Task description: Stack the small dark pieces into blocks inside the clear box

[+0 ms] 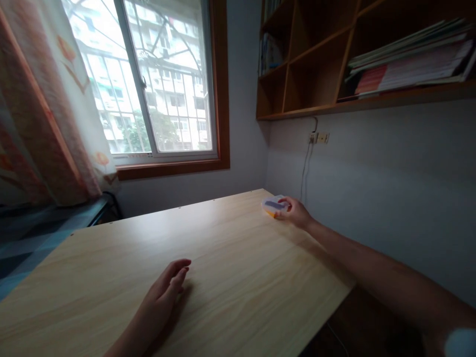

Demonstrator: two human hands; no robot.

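At the far right corner of the wooden table (208, 238), my right hand (296, 213) reaches out with its fingers around the near side of a small clear plastic container (268, 203). Something grey-blue and something orange show in or on the container, but what they are is too small to tell. My left hand (169, 283) is over the front middle of the table, fingers loosely stretched and thumb apart, holding nothing. A shadow falls on the tabletop beside it.
A wooden wall shelf (316, 106) with stacked books and papers (412, 64) hangs above the right side. Below it is a wall socket (318, 138) with a hanging cord (304, 168). A window (167, 89), a curtain (44, 109) and a checked bed cover (33, 243) lie left.
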